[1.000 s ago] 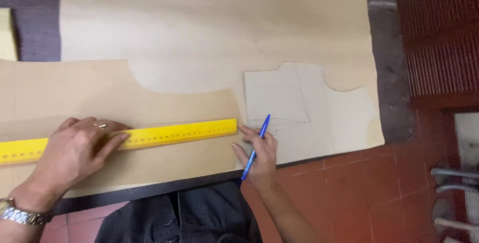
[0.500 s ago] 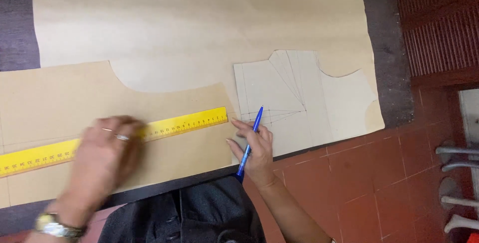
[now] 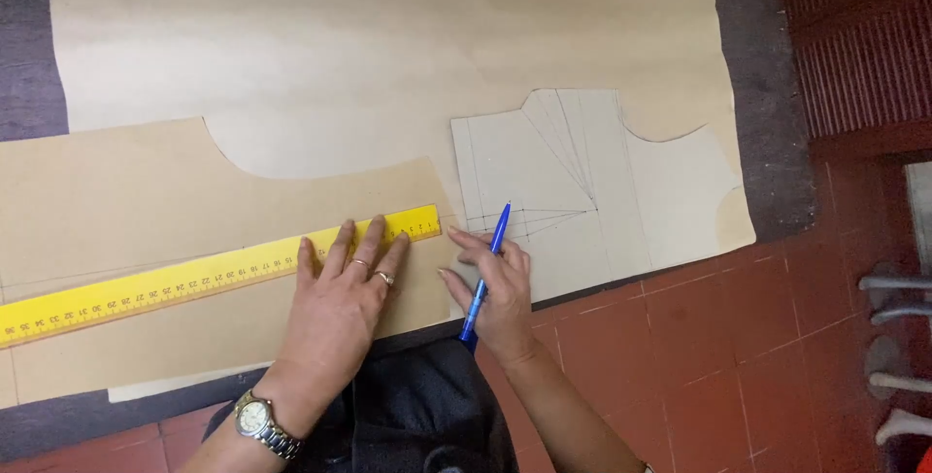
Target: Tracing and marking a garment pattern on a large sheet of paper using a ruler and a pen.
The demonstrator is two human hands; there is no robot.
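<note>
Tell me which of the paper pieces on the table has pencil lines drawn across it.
The small pale grey paper pattern piece right of the yellow ruler, beside the blue pen tip. The brown paper piece under the ruler and the large cream sheet look mostly plain.

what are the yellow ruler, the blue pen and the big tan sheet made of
Yellow ruler: looks like painted metal or hard plastic, smooth, with printed black marks; cannot tell which. Blue pen: glossy plastic, by its shine. Tan sheet: matte pattern paper, thin, with clean cut curves.

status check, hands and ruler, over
Left hand flat on yellow ruler. Right hand holds blue pen at ruler's end. Nothing in the way.
</note>
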